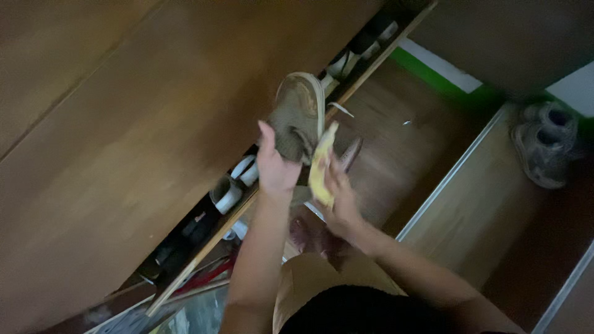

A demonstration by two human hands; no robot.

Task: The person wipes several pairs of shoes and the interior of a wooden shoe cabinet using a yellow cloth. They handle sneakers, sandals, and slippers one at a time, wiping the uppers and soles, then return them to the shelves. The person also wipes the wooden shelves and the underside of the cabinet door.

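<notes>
My left hand (275, 167) grips a worn grey-brown shoe (299, 111) by its heel end, holding it sole-up in front of the shoe shelf. My right hand (339, 196) is closed on a yellow cloth (321, 166) that rests against the side of the shoe. The picture is dim and blurred, so the shoe's details are unclear.
A wooden shoe rack (216, 235) runs diagonally, with several pairs of white and dark shoes (234, 185) along its open shelf under a broad wooden top (124, 124). Another pair of grey shoes (544, 145) sits on the floor at right. A green and white strip (442, 71) borders the wooden floor.
</notes>
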